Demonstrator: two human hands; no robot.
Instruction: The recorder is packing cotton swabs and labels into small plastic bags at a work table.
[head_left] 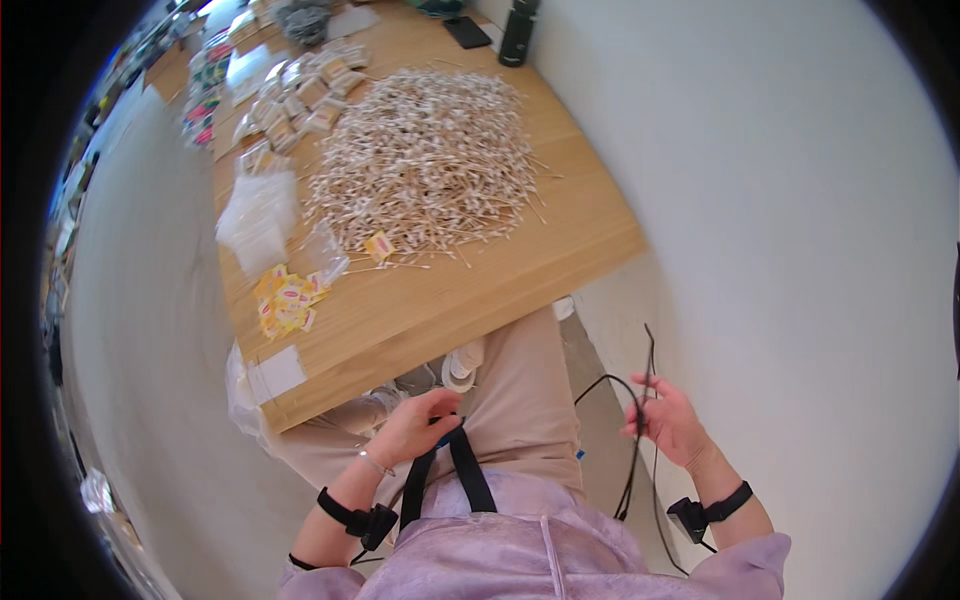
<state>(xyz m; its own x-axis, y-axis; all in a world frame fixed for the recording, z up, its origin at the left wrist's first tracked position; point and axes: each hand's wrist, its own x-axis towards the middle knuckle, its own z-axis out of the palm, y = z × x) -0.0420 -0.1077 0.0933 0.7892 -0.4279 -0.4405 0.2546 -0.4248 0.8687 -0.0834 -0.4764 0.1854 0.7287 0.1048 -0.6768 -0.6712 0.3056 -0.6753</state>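
In my right hand (668, 420), off to the right of the table, a thin black cable (637, 450) is held between the fingers, looping up and hanging down. My left hand (415, 425) is over my lap with curled fingers, closed at the top of a black strap (470, 470) that forms an upturned V. Part of its grip is hidden. On the wooden table (480, 295) lies a big heap of cotton swabs (425, 160). A small yellow-and-white card (379, 246) rests at the heap's near edge.
Left of the heap are clear plastic bags (262, 215), several yellow cards (285, 300) and packed swab bags (310, 95). A white paper (277, 373) lies at the near left corner. A dark bottle (517, 35) and a phone (467, 32) stand far back. A white wall (780, 220) borders the right.
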